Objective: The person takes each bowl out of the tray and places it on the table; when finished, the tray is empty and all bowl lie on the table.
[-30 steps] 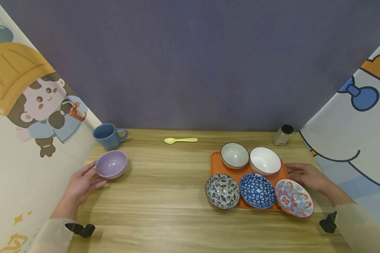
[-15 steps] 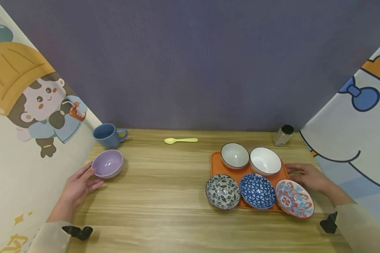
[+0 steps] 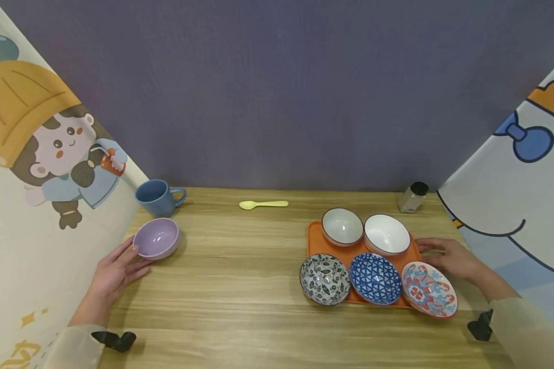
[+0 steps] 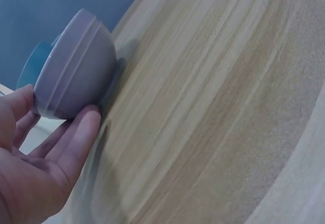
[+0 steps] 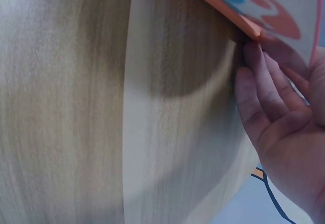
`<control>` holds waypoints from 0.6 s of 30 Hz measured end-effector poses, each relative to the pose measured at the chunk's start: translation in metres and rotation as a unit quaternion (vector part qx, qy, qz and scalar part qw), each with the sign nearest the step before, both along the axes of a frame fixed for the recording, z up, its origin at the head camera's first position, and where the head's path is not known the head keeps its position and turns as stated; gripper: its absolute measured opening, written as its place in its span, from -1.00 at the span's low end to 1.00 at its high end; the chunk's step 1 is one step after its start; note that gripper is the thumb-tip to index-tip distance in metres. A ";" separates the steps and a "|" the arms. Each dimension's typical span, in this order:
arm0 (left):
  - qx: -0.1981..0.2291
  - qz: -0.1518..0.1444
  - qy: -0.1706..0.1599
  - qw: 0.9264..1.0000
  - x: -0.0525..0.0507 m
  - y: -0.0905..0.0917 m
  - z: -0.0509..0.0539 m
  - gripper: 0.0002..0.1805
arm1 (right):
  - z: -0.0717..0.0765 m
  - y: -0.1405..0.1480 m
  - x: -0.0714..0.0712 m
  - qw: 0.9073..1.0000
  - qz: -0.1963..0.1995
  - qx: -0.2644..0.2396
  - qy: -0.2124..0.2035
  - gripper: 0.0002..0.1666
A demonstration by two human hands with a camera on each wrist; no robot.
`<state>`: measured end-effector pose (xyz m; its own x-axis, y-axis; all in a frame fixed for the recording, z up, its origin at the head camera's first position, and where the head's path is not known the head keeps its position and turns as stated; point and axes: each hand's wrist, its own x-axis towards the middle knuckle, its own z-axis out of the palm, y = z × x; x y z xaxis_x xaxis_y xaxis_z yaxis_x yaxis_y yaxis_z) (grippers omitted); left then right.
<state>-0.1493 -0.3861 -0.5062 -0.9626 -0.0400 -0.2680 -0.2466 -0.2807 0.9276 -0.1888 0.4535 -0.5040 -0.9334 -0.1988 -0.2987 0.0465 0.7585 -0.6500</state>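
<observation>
At the left, my left hand (image 3: 113,274) holds the purple bowl (image 3: 157,240) by its near left side. The left wrist view shows the thumb at the rim of the bowl (image 4: 81,66) and fingers beneath it. My right hand (image 3: 454,260) grips the right edge of the orange tray (image 3: 313,241). In the right wrist view, fingertips meet the tray edge (image 5: 238,18), and the thumb is partly hidden. On the tray are a grey-white bowl (image 3: 342,228), a white bowl (image 3: 387,234), a black floral bowl (image 3: 325,280), a blue patterned bowl (image 3: 375,279) and a tilted red-and-blue bowl (image 3: 428,289).
A blue mug (image 3: 159,199) stands behind the purple bowl. The yellow spoon (image 3: 264,204) lies near the back edge of the wooden table (image 3: 240,307). At the back right stands a jar with a black lid (image 3: 413,198). Printed cloths flank both sides, with a dark panel behind.
Compared with a second ago, my left hand and the purple bowl are slightly further left. The right hand, tray and its bowls show almost no movement.
</observation>
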 end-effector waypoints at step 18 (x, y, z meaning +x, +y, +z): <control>-0.274 0.178 0.012 0.945 0.003 0.034 0.055 -0.48 | 0.000 -0.002 0.002 0.999 -0.016 0.041 0.009 -0.25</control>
